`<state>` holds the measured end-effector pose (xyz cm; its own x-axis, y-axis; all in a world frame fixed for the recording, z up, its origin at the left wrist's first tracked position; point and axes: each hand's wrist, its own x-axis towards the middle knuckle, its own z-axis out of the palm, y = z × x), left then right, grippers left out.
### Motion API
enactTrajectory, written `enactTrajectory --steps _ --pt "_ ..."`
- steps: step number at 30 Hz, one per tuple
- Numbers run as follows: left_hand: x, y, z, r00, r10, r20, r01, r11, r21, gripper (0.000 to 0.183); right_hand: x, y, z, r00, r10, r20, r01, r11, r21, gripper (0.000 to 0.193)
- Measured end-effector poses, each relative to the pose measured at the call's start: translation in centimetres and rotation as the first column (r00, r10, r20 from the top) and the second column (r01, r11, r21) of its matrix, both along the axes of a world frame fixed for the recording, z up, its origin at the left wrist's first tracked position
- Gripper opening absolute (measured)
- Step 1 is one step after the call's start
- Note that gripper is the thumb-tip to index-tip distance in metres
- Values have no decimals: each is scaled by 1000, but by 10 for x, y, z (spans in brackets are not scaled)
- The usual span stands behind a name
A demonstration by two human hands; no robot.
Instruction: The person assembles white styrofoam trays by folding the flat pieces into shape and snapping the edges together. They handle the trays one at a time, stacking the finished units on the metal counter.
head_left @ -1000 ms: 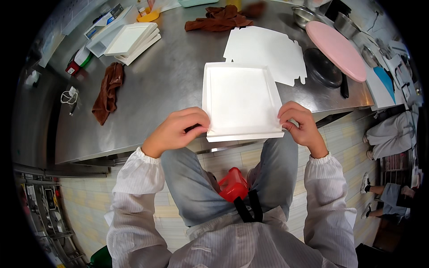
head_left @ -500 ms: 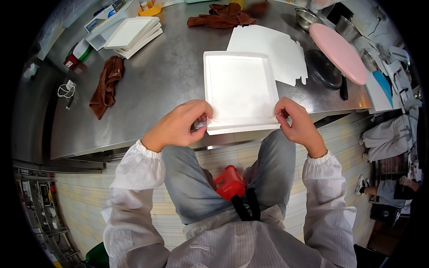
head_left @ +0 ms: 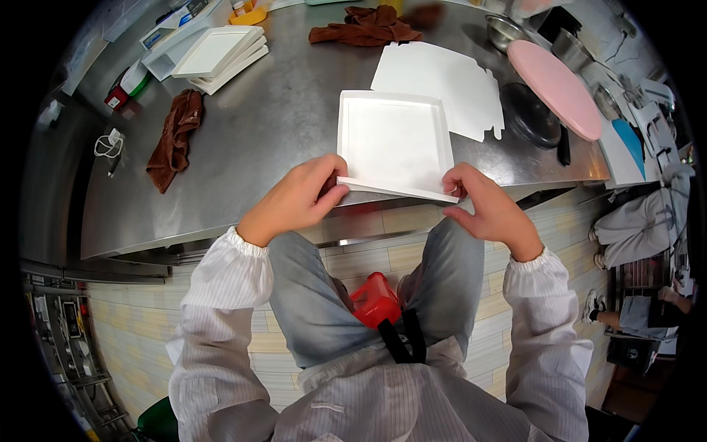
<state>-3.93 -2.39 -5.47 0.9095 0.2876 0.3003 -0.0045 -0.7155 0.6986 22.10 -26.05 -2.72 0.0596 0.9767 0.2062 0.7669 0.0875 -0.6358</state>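
Observation:
A shallow white cardboard box (head_left: 394,140) lies at the front edge of the steel table, its near side slightly over the edge. Its left, right and far walls stand up, and the near wall slants unevenly. My left hand (head_left: 305,188) pinches the near left corner between thumb and fingers. At the near right corner, my right hand (head_left: 482,202) has its fingers curled over the wall inside the box, with the thumb below on the outer side. Beyond the box to the right lies a flat white cardboard blank (head_left: 449,81), partly covered by the box.
Folded white boxes (head_left: 221,55) are stacked at the far left. Brown cloths (head_left: 175,140) lie left and at the back. A black pan (head_left: 530,114), a pink round board (head_left: 556,88) and a metal bowl (head_left: 504,31) stand at the right. A red container (head_left: 375,298) sits between my legs.
The box's near wall has come up and inward, away from me. My right hand's fingers have moved left, over the wall, and its thumb has spread from them.

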Motion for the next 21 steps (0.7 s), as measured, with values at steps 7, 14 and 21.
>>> enactTrajectory --steps 7,14,21 --pt "13 -14 6 995 99 -28 -102 990 -100 20 0 20 -16 993 -111 33 105 986 130 29" --pt "21 -11 1 984 156 -85 -169 971 -168 17 -6 25 -8 983 -170 -70 174 984 43 14" --pt "31 -11 18 972 151 -180 -167 983 -80 13 -8 32 7 983 -184 1 183 978 -104 10"
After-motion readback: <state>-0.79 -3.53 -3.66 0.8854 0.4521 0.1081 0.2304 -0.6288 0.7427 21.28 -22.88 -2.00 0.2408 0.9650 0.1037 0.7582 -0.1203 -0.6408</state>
